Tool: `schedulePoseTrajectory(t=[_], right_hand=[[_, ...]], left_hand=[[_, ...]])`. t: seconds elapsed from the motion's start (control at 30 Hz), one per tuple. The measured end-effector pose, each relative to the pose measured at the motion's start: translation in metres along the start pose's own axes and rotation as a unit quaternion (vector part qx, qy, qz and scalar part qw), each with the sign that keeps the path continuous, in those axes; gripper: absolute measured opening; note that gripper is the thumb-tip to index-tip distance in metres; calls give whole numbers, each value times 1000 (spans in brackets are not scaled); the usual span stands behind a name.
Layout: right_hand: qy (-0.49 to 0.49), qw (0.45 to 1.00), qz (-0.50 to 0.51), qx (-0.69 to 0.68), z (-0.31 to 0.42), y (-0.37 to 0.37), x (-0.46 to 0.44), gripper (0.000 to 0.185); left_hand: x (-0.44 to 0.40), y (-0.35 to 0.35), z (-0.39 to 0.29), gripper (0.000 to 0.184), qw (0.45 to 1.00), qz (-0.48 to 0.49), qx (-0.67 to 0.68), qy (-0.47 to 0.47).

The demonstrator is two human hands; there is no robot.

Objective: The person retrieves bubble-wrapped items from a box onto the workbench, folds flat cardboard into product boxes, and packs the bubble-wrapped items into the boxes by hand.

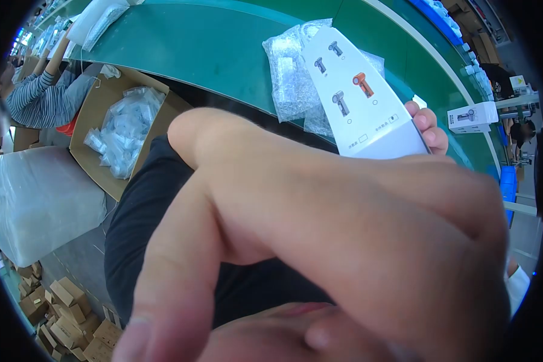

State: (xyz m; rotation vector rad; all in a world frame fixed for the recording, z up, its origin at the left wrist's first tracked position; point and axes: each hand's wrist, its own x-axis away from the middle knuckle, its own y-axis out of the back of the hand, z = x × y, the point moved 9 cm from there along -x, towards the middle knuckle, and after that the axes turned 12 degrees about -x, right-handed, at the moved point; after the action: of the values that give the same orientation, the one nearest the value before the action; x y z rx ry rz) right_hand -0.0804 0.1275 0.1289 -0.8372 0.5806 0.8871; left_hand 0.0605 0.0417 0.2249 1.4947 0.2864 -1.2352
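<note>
White printed box [350, 90], held tilted over the green table [181, 30], partly covering bubble-wrapped packets [283, 72]; left hand [427, 127] gripping it, fingers curled round the right edge, thumb hidden; right hand [344, 193] very close to the lens, one finger sharply bent, its grip impossible to tell; box face showing three grey device drawings, one orange; small writing, unreadable.
</note>
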Motion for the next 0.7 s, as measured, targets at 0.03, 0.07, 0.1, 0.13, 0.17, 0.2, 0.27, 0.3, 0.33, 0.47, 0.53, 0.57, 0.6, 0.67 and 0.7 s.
schedulePoseTrajectory(t=[0.03, 0.07, 0.1, 0.13, 0.17, 0.2, 0.27, 0.3, 0.33, 0.47, 0.53, 0.57, 0.6, 0.67, 0.7], right_hand=[[23, 997, -68, -28, 2, 2, 6, 19], [43, 994, -100, -34, 9, 4, 5, 16], [63, 989, -131, -39, 14, 7, 4, 13], [35, 990, -129, -46, 13, 8, 0, 11], [5, 991, -127, -53, 11, 9, -2, 9], [13, 991, -126, -46, 12, 5, -3, 9], [10, 997, -69, 37, 6, -17, -6, 14], [0, 997, -82, 17, 0, -17, -7, 19], [-15, 997, -75, -6, -3, -21, -9, 22], [-39, 998, -54, -14, -6, -30, -16, 28], [-36, 999, -24, 12, -4, -36, -18, 30], [-33, 999, 10, 36, -4, -42, -18, 32], [-24, 997, 21, 72, -5, -44, -18, 34], [-15, 996, 19, 90, -6, -43, -18, 35], [-3, 994, 21, 109, -5, -44, -18, 37]], left_hand=[[1, 1, 5, 79, 1000, -4, -1, 10], [1, 3, 11, 79, 1000, -12, 2, 24], [0, 5, 16, 79, 999, -26, 8, 35], [1, 2, 23, 79, 998, -28, 16, 61], [4, -7, 29, 79, 995, -12, 36, 94], [10, -20, 32, 79, 988, 17, 58, 143], [22, -50, 43, 63, 968, 38, 135, 209], [26, -54, 53, 54, 957, -7, 195, 214], [28, -52, 60, 54, 958, -6, 193, 213], [35, -59, 77, 38, 905, 11, 330, 267], [41, -68, 86, 29, 875, 0, 388, 289], [44, -71, 87, 29, 875, 3, 389, 289], [46, -71, 88, 27, 868, -3, 405, 288], [49, -74, 85, 26, 860, -7, 421, 290], [50, -75, 85, 26, 856, -16, 421, 298]])
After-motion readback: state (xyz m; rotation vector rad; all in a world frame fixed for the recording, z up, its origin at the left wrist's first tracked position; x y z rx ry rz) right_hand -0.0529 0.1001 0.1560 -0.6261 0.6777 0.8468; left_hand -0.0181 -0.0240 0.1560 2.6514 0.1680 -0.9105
